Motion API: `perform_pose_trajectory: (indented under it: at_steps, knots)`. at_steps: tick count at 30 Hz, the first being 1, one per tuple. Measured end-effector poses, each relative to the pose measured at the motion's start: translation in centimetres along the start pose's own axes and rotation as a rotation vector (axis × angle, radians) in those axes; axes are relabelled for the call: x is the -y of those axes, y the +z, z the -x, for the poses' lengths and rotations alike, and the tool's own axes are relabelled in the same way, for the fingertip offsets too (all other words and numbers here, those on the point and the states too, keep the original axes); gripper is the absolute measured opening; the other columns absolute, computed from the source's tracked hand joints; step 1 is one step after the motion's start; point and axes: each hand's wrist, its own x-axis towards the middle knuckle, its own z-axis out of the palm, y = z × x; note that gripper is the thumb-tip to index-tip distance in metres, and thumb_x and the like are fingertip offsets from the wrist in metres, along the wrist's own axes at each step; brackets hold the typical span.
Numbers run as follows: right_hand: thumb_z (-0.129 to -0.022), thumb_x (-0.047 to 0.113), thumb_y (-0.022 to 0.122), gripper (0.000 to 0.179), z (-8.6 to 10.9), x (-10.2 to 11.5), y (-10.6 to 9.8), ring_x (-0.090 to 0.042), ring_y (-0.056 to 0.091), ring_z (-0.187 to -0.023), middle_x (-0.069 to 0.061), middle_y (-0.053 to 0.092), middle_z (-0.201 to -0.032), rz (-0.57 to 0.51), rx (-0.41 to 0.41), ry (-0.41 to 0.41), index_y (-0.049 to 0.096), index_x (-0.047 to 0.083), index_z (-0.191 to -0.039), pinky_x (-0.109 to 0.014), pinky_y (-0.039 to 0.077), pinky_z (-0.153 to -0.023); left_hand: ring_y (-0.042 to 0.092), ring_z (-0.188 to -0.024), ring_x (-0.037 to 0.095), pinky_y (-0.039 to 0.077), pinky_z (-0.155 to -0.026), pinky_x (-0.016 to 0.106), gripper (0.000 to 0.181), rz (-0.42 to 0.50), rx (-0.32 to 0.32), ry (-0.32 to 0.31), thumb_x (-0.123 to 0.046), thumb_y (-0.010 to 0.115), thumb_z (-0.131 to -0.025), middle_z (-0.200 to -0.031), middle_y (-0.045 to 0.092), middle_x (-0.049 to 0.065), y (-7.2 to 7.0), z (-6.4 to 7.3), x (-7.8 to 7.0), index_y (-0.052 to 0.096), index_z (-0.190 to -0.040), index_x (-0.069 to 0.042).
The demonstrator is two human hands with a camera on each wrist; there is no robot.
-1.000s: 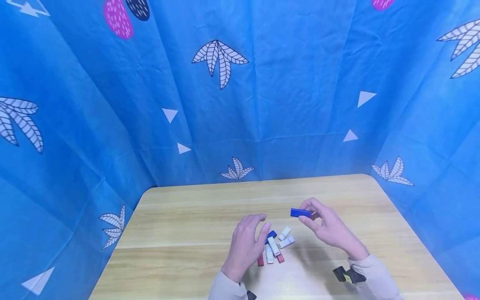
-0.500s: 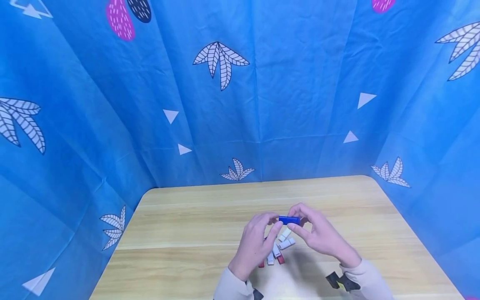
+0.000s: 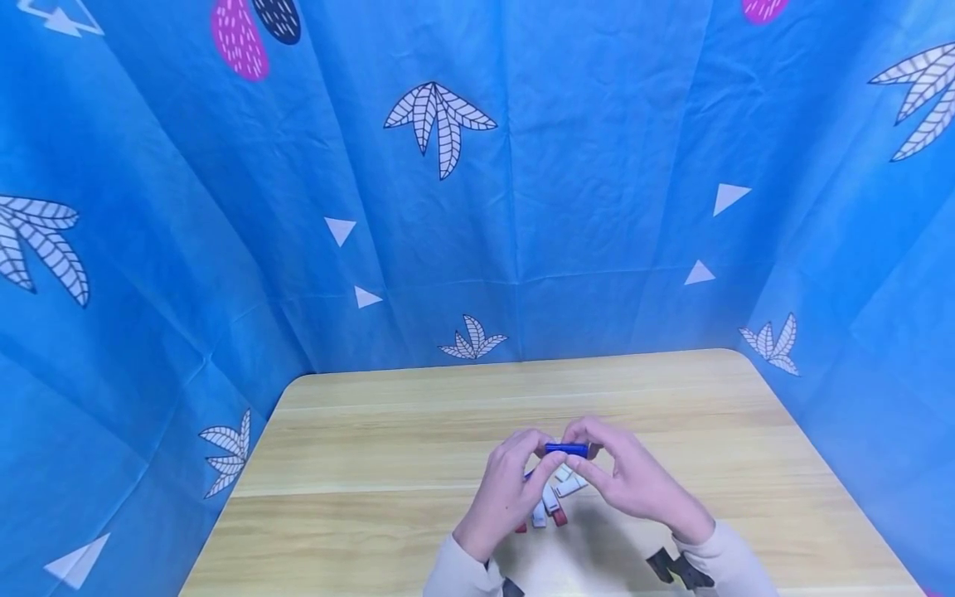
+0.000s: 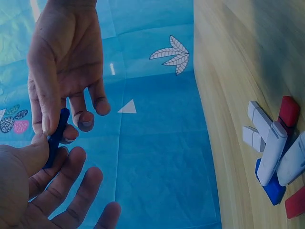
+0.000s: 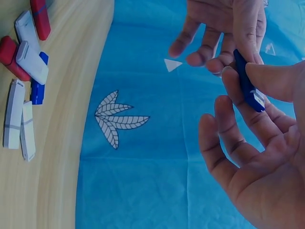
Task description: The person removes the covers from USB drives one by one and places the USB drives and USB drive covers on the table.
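A capped blue USB stick (image 3: 567, 449) is held level in the air between both hands. My left hand (image 3: 507, 489) pinches its left end between thumb and forefinger. At the other end, my right hand (image 3: 637, 479) pinches the stick the same way. In the left wrist view the blue stick (image 4: 56, 138) lies under both thumbs, and the other fingers are spread loosely. The right wrist view shows the end of the blue stick (image 5: 248, 83) with a pale mark. Below the hands is a loose pile of sticks, partly hidden in the head view.
The pile on the wooden table (image 3: 358, 464) has several white sticks (image 4: 274, 152), two red sticks (image 5: 41, 19) and another blue stick (image 5: 39, 78), some overlapping. A blue patterned curtain (image 3: 582, 207) surrounds the table's back and sides.
My right hand has brought the blue stick left and down. My left hand has come up from beside the pile and taken its left end. Both hands then lowered slightly together.
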Motion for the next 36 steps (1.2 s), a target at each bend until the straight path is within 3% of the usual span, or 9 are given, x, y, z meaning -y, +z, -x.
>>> perform_pose_trajectory:
  at_steps: [7, 18, 29, 36]
  knots:
    - [-0.093, 0.003, 0.070, 0.025, 0.2, -0.2, 0.5, -0.004, 0.061, -0.085, 0.008, 0.072, -0.098, 0.018, -0.012, -0.054, 0.066, 0.022, -0.108, -0.024, 0.052, -0.072, 0.066, -0.093, 0.008, 0.055, -0.086, 0.029, 0.021, -0.028, -0.050, 0.033, -0.035, 0.060, -0.102, -0.093, 0.075, -0.006, -0.2, 0.4, 0.0, 0.071, -0.100, -0.017]
    - [-0.092, 0.005, 0.071, 0.027, 0.9, -0.9, 0.4, -0.002, 0.062, -0.088, 0.013, 0.071, -0.099, 0.026, 0.001, -0.034, 0.070, 0.026, -0.109, -0.027, 0.055, -0.077, 0.053, -0.079, 0.004, 0.041, -0.066, 0.014, 0.013, -0.056, -0.119, 0.091, -0.026, 0.074, -0.093, -0.078, 0.070, -0.005, 0.0, 0.7, 0.2, 0.069, -0.084, -0.018]
    - [-0.092, 0.006, 0.072, 0.026, 0.9, -1.1, -0.5, -0.005, 0.062, -0.092, 0.005, 0.068, -0.097, 0.023, 0.014, -0.038, 0.071, 0.026, -0.108, -0.025, 0.054, -0.079, 0.052, -0.074, 0.008, 0.036, -0.064, 0.010, 0.017, -0.092, -0.204, 0.186, -0.022, 0.077, -0.089, -0.071, 0.067, -0.005, 0.8, 0.6, 0.2, 0.065, -0.079, -0.016]
    - [-0.092, 0.005, 0.071, 0.031, 0.7, -1.9, -0.9, -0.003, 0.058, -0.094, 0.014, 0.067, -0.101, -0.014, 0.054, 0.002, 0.071, 0.032, -0.108, -0.024, 0.051, -0.081, 0.050, -0.075, 0.007, 0.035, -0.067, 0.010, 0.017, -0.105, -0.200, 0.150, -0.021, 0.076, -0.089, -0.070, 0.066, -0.007, 0.9, 0.4, -0.1, 0.064, -0.078, -0.016]
